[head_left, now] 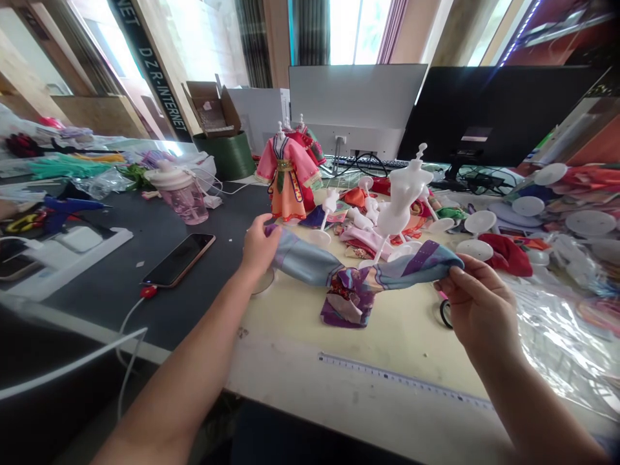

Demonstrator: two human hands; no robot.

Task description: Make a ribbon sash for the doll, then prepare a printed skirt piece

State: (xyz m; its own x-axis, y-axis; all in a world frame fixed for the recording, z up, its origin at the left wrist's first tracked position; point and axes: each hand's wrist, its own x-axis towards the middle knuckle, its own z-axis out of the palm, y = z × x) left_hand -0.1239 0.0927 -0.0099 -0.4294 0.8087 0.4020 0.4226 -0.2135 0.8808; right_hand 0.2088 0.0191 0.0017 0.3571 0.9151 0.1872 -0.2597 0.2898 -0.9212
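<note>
Pale blue and purple are shown on the cloth [310, 259], with a patterned purple middle. Pink and orange are worn by the small dress [285, 177]. The mannequin [403, 197] is coloured plain white.

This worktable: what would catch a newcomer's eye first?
Probably the blue-purple doll garment, stretched between the left hand and right hand above the table's near part. Just behind it stand a headless white mannequin and, farther left, a small pink-and-orange robe.
</note>
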